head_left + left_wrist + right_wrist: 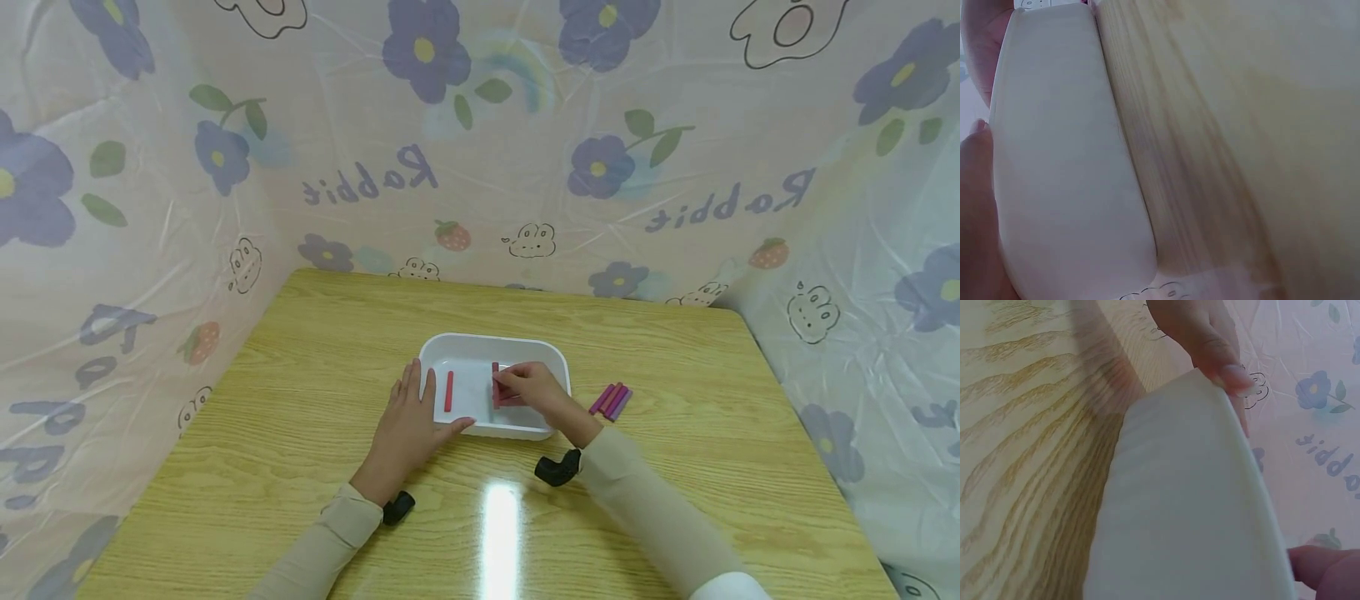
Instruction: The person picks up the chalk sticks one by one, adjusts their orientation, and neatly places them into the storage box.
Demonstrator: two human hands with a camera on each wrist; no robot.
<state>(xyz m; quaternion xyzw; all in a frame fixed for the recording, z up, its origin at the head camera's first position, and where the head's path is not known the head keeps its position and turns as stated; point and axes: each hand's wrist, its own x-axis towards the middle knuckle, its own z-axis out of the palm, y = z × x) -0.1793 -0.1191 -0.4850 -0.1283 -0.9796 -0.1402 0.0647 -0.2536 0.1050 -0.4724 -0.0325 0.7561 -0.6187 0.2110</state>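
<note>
Your right grip point(531, 387) pinches a slim dark-red stick point(496, 398) inside the smooth white, round-cornered tray point(472, 396); a straight bright-red stick point(449, 392) lies left of it. Your left grip point(408, 421), fingers spread, touches the tray's rim. Purplish cylindrical sticks point(611, 402) lie right, on wood-grained bench point(675, 500).

Smooth plastic tray point(471, 390), matt red stick point(496, 400) — glossy wood-grain tabletop point(337, 333), shiny creased plastic-looking sheeting point(510, 142) — cloth sleeves point(652, 508).

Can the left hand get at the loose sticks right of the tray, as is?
Probably not directly: the left hand is at the left end of the tray, and the right hand lies between it and the loose sticks. It would likely have to reach around.
</note>
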